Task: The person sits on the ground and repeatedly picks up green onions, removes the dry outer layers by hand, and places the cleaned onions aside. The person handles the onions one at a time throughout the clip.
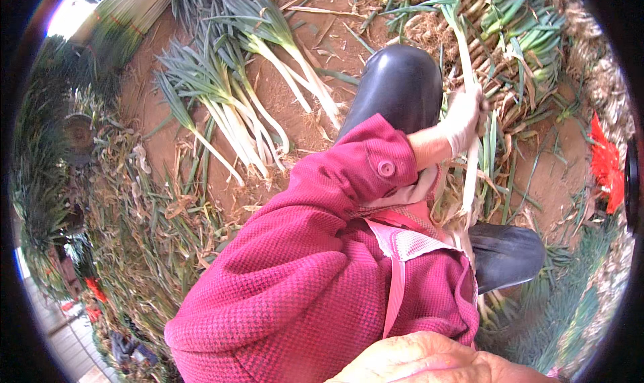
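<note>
My left hand (464,119), in a thin pale glove, is closed around a long leek (468,174). The leek's green top (450,10) points up and its white end hangs down between my knees, near dry outer leaves (448,197). At the bottom edge, close to the camera, is bare skin (427,360); I cannot tell whether it is my right hand. Leeks with white stems (236,131) lie on the brown ground to the left of my upper knee, with more leeks (297,66) beside them. A pile of untrimmed leeks (503,46) with roots lies at the upper right.
Dark boots or coverings are over my knees (402,86). Leaf waste (151,242) covers the ground at left. Tied leek bundles (126,16) stand at the upper left. Red ties (605,164) lie at right, above more greens (558,307).
</note>
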`<state>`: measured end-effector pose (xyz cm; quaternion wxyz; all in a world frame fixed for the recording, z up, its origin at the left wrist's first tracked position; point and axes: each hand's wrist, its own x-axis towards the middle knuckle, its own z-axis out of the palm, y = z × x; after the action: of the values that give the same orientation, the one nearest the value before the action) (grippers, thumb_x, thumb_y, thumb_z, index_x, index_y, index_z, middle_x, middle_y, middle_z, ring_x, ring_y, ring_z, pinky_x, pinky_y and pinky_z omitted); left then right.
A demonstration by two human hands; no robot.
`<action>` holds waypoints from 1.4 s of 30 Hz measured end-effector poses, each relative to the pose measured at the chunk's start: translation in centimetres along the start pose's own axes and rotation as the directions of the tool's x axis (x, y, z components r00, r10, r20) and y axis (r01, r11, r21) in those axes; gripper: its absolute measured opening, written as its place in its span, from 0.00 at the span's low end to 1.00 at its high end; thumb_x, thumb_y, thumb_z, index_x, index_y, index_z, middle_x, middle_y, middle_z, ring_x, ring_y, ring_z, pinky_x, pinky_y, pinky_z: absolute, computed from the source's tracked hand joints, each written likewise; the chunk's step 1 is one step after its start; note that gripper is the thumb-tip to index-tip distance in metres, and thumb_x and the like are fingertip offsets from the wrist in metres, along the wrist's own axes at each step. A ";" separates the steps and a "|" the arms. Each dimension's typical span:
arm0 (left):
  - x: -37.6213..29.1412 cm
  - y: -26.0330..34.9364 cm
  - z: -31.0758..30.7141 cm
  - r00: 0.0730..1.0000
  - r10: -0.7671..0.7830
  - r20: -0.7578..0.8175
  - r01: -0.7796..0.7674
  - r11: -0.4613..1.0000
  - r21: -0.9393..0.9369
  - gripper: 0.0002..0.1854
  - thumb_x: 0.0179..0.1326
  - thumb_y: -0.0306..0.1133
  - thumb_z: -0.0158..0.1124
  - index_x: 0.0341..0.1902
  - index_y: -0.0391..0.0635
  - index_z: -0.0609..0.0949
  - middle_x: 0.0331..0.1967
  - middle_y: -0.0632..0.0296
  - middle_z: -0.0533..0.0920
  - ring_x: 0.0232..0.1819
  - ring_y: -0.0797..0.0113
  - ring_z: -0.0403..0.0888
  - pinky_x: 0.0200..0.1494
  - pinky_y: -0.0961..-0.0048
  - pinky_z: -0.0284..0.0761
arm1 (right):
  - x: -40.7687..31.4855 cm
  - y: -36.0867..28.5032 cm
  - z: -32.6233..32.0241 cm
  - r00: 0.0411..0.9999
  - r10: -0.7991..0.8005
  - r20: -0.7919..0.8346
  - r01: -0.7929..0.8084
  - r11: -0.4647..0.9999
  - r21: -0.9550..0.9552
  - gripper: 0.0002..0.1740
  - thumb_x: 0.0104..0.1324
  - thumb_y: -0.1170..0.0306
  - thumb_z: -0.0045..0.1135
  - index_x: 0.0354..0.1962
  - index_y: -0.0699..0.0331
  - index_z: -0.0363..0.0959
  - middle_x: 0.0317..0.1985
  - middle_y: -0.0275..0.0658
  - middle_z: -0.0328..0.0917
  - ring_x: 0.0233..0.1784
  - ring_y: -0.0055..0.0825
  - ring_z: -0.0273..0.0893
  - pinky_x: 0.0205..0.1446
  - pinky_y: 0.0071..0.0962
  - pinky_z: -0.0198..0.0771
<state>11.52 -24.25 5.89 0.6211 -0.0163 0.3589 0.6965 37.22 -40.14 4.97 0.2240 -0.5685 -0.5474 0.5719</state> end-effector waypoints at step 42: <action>16.1 6.8 -43.1 0.763 0.381 -0.523 0.449 0.270 0.852 0.40 0.56 0.55 0.69 0.59 0.31 0.72 0.51 0.42 0.80 0.52 0.51 0.79 0.57 0.61 0.74 | 18.8 -9.7 -5.9 0.902 -0.153 0.404 0.366 0.767 -0.527 0.19 0.66 0.68 0.59 0.53 0.64 0.73 0.42 0.52 0.82 0.46 0.44 0.84 0.47 0.37 0.76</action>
<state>-16.34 -32.72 -30.38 0.3496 0.1155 0.8915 0.2639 34.18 -18.54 7.35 0.0166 -0.4203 -0.8021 0.4240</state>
